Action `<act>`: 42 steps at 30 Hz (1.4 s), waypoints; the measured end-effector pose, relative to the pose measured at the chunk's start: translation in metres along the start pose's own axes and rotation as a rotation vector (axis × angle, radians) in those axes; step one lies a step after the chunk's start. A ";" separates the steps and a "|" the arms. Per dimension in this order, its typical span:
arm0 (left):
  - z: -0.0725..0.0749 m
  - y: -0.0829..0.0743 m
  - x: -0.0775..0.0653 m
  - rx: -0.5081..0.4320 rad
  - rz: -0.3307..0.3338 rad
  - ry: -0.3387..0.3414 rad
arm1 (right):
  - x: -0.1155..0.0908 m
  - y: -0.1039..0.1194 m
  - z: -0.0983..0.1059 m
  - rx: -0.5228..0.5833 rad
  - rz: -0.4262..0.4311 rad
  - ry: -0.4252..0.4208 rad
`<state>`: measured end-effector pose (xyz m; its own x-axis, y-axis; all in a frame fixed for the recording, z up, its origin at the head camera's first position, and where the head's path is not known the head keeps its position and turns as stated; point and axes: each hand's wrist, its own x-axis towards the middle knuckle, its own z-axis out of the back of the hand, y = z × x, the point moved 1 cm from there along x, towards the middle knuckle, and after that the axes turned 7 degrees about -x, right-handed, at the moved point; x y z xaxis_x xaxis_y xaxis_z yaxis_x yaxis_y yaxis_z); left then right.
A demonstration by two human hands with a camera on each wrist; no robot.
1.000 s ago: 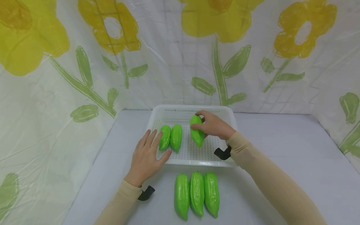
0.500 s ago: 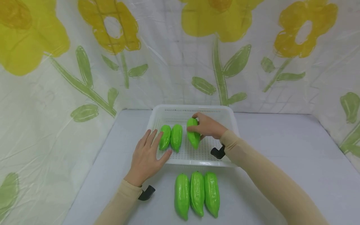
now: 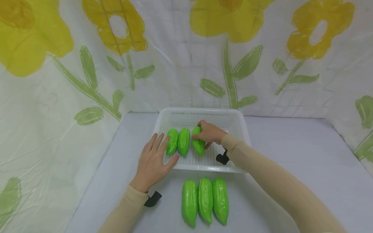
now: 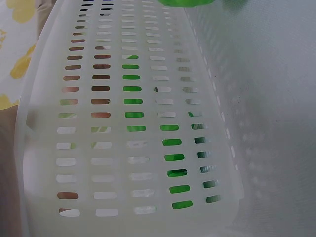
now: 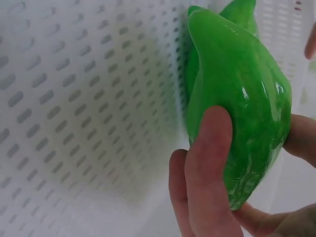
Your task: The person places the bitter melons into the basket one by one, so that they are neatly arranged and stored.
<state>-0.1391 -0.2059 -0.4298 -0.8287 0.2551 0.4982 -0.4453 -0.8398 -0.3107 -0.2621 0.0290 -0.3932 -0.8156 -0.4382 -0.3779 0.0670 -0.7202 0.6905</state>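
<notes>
My right hand [image 3: 212, 133] grips a glossy green pointed vegetable [image 3: 199, 147] inside the white plastic basket [image 3: 201, 168]. In the right wrist view, the fingers [image 5: 207, 168] press along one side of that vegetable [image 5: 242, 94], its tapered tip pointing up. To its left, two similar vegetables, a left one [image 3: 172, 145] and a right one [image 3: 184, 142], lie side by side on the basket floor. My left hand [image 3: 151, 165] is spread over the basket's left front corner, fingers straight, holding nothing. The left wrist view shows the slotted basket wall [image 4: 79, 187], with green visible through its slots.
Three more green vegetables lie in a row on the table in front of the basket: a left one [image 3: 190, 204], a middle one [image 3: 205, 200] and a right one [image 3: 220, 202]. A flowered curtain [image 3: 175, 64] hangs behind the white table [image 3: 279, 155].
My right hand has moved left and slightly down in the head view with the green vegetable, bringing it nearer the two in the basket. The left hand has stayed in place.
</notes>
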 end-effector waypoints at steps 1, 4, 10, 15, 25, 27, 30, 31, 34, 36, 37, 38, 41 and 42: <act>0.000 0.000 0.000 0.000 0.001 0.001 | 0.001 0.000 -0.001 0.001 -0.002 0.005; 0.001 0.000 0.000 -0.001 0.003 0.005 | 0.004 -0.001 -0.004 0.010 -0.008 0.020; 0.002 -0.001 0.000 -0.006 0.009 0.013 | 0.013 -0.004 -0.010 -0.004 -0.020 0.038; 0.001 -0.001 0.001 -0.003 0.010 0.009 | 0.019 -0.005 -0.014 -0.011 -0.029 0.046; 0.000 0.000 0.000 0.001 0.007 0.006 | 0.021 -0.002 -0.016 -0.008 -0.034 0.041; 0.000 0.000 0.000 0.001 0.009 0.010 | 0.021 -0.002 -0.016 -0.013 -0.035 0.037; 0.000 0.000 0.000 0.000 0.010 0.012 | 0.021 -0.003 -0.016 -0.028 -0.042 0.025; 0.000 0.000 0.000 0.000 0.009 0.012 | 0.020 -0.003 -0.016 -0.033 -0.045 0.022; 0.000 0.000 0.000 -0.003 0.005 0.006 | 0.019 -0.003 -0.015 -0.054 -0.053 0.014; 0.000 0.000 0.000 -0.005 0.001 0.002 | 0.017 -0.002 -0.014 -0.068 -0.055 0.008; 0.000 0.000 0.000 -0.006 0.000 0.000 | 0.016 -0.001 -0.012 -0.078 -0.055 0.005; 0.000 0.000 0.000 -0.007 -0.002 0.000 | 0.015 0.000 -0.011 -0.086 -0.054 0.001; 0.000 0.000 0.000 -0.007 -0.003 0.000 | 0.011 0.002 -0.004 -0.120 -0.046 -0.011; 0.001 0.000 0.000 -0.007 -0.001 0.000 | 0.010 0.003 -0.001 -0.129 -0.044 -0.014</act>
<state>-0.1388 -0.2063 -0.4294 -0.8284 0.2560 0.4981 -0.4482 -0.8364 -0.3156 -0.2696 0.0221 -0.3952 -0.8271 -0.3976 -0.3973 0.1031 -0.8021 0.5882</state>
